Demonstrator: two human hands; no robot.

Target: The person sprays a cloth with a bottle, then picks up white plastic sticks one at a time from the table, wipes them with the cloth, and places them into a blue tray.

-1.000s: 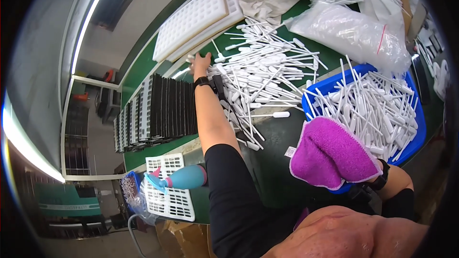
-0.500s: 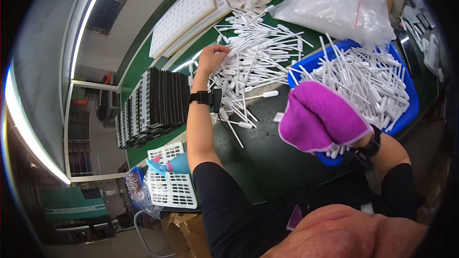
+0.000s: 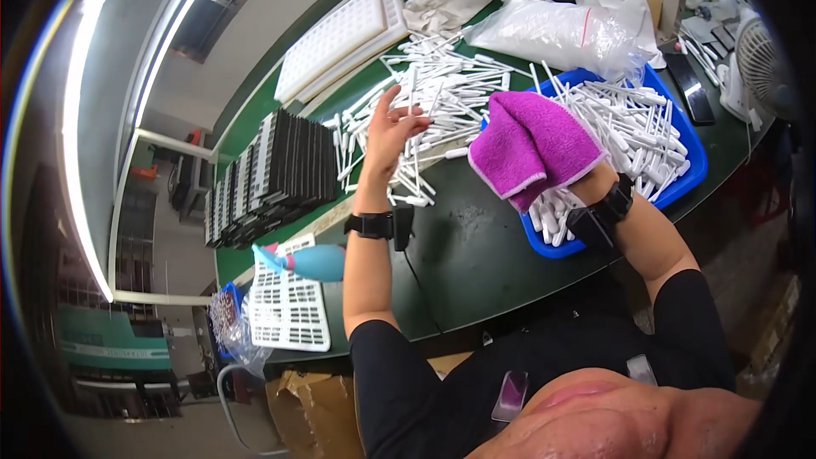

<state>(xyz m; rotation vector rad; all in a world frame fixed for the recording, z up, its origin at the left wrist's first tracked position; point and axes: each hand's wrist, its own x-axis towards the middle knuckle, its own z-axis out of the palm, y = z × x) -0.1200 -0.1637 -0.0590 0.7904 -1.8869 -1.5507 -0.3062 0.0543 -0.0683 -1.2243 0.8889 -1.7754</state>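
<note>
A purple cloth point(image 3: 544, 144) with a pale edge drapes over my right hand point(image 3: 597, 185), hiding its fingers, and the hand grips it. Beneath the cloth is a blue tray point(image 3: 695, 172) heaped with white sticks point(image 3: 633, 132) that have thick, bulb-like ends, like plastic droppers. My left hand point(image 3: 393, 134) hovers at the near-left side of a loose pile point(image 3: 450, 89) of the same sticks on the green table. Its fingers are spread, and I see nothing held in them. Black bands circle both wrists.
Stacked black racks point(image 3: 293, 157) stand left of the pile, with white foam trays point(image 3: 336, 38) behind them. A blue squeeze bottle point(image 3: 316, 263) lies on a white slotted tray point(image 3: 289, 314). Plastic bags point(image 3: 565, 34), a phone point(image 3: 690, 89) and a small fan point(image 3: 761, 59) sit at the back and right.
My left hand has lifted from the pile's edge and its fingers have spread. My right hand and the cloth have shifted left, uncovering more of the tray's near end. The view has tilted.
</note>
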